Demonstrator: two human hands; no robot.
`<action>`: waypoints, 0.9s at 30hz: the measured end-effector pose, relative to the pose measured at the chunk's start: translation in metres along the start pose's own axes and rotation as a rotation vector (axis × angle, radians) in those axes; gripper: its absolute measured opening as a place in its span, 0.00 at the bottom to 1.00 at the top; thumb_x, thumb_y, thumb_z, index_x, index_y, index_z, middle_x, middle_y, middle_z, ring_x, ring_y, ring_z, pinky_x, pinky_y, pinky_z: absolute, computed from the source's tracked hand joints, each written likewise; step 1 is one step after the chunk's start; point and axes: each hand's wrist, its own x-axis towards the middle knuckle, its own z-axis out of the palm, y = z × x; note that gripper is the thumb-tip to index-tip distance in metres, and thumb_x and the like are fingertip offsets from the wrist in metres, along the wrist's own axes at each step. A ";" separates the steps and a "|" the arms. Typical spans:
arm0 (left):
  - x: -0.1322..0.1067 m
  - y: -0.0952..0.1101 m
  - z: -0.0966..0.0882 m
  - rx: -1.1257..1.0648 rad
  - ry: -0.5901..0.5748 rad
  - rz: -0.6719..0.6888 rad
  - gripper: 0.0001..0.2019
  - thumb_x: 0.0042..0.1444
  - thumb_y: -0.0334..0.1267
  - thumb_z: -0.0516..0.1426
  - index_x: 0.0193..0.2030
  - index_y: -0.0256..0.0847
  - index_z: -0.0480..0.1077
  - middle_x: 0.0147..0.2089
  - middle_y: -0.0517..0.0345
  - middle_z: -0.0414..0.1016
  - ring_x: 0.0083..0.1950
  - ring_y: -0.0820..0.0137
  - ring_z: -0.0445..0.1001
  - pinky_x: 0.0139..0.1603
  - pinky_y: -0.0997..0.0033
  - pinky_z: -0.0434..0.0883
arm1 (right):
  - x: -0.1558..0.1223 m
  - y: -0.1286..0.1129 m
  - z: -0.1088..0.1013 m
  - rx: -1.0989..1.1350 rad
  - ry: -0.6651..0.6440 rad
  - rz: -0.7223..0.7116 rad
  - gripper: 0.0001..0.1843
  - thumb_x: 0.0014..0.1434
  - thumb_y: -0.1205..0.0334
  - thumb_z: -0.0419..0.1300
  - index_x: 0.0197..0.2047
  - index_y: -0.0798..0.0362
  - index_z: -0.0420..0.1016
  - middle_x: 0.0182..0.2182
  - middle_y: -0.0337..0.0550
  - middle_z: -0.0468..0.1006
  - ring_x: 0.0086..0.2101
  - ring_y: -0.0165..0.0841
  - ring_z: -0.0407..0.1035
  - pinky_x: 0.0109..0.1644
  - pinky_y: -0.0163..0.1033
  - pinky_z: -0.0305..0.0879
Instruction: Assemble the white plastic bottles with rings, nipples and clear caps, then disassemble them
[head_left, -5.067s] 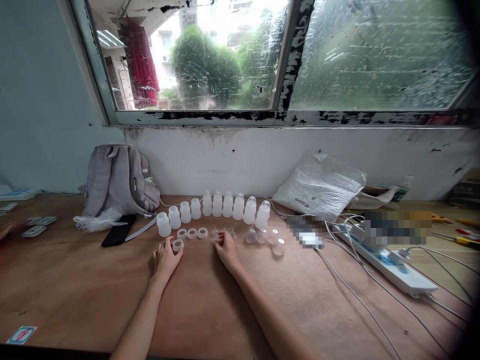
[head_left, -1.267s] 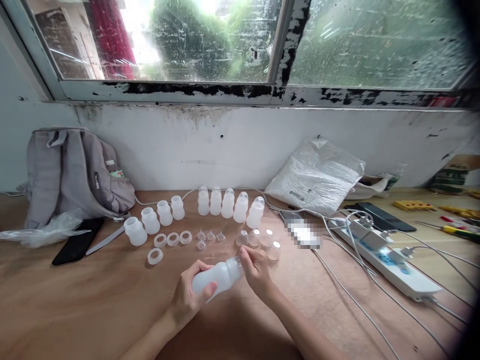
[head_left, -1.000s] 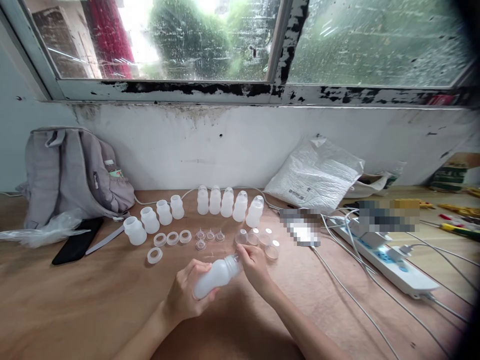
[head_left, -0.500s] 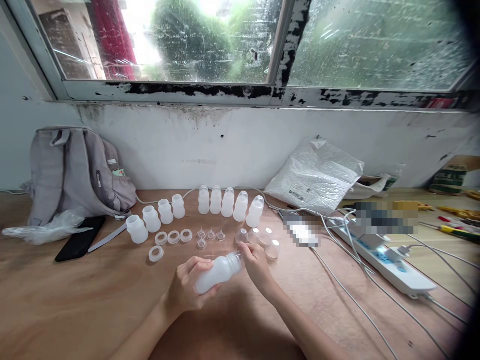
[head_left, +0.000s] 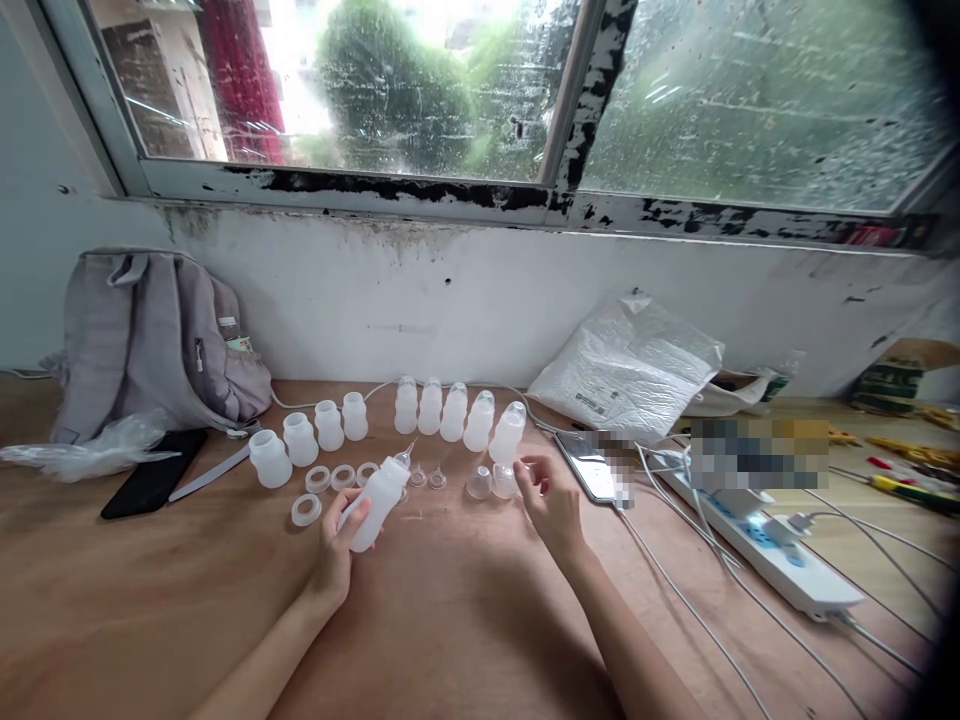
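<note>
My left hand (head_left: 341, 530) is wrapped round a frosted white baby bottle (head_left: 375, 508), tilted up to the right, with a clear teat (head_left: 406, 456) on its top end. My right hand (head_left: 553, 505) is at the clear domed caps (head_left: 479, 483), its fingers loosely bent and apart; it hides some of the caps, and no object shows in its grasp. Behind the held bottle lie loose white rings (head_left: 306, 510) and clear teats (head_left: 436, 477), partly covered. Several open bottle bodies (head_left: 270, 459) stand to the left, and several capped bottles (head_left: 508, 433) stand at the back.
A grey backpack (head_left: 150, 340), a black phone (head_left: 154, 475) and a plastic bag (head_left: 105, 447) are at left. On the right are a silvery packet (head_left: 630, 365), a second phone (head_left: 589, 468), white cables and a power strip (head_left: 795, 565). The window wall closes off the table's back.
My left hand has carried the bottle left and tipped it more upright. My right hand has come away from the bottle's top and moved right to the caps.
</note>
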 end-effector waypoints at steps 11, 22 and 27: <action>-0.002 -0.006 0.003 0.037 -0.074 -0.025 0.13 0.50 0.45 0.54 0.38 0.39 0.64 0.29 0.60 0.67 0.26 0.73 0.68 0.20 0.79 0.60 | -0.002 0.004 0.001 -0.377 -0.470 -0.203 0.09 0.50 0.54 0.57 0.29 0.51 0.64 0.29 0.40 0.73 0.35 0.37 0.63 0.39 0.41 0.49; -0.009 -0.001 0.013 0.432 -0.071 0.198 0.14 0.48 0.44 0.55 0.39 0.38 0.65 0.35 0.56 0.71 0.34 0.68 0.69 0.33 0.72 0.66 | 0.000 -0.013 -0.006 0.004 -0.447 -0.162 0.07 0.52 0.58 0.54 0.35 0.49 0.68 0.35 0.42 0.70 0.36 0.36 0.62 0.38 0.40 0.54; -0.011 -0.009 0.008 0.700 -0.083 0.509 0.16 0.48 0.41 0.56 0.44 0.41 0.62 0.42 0.52 0.69 0.43 0.64 0.69 0.43 0.65 0.66 | -0.011 -0.041 0.011 0.486 -0.595 0.099 0.16 0.51 0.49 0.56 0.38 0.51 0.66 0.22 0.35 0.63 0.22 0.27 0.57 0.23 0.32 0.51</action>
